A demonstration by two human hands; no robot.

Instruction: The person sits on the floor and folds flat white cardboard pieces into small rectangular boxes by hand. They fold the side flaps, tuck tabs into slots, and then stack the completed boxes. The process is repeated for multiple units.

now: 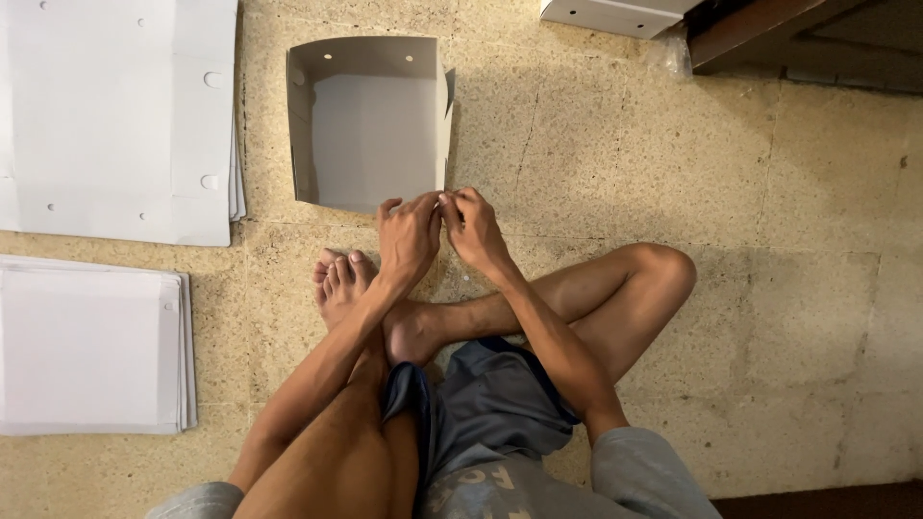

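Left hand [408,235] and right hand [473,229] meet at near edge of half-folded grey cardboard box [368,120] on floor [769,240], fingertips pinching box edge. Flat cardboard stacks [115,115] lie left. Person sits cross-legged.

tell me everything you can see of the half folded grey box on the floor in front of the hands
The half-folded grey cardboard box lies open side up on the speckled stone floor. Three thin walls stand up, left, far and right; the near side is open. Small round holes dot the far wall. Both hands, the left hand and the right hand, meet at its near right corner.
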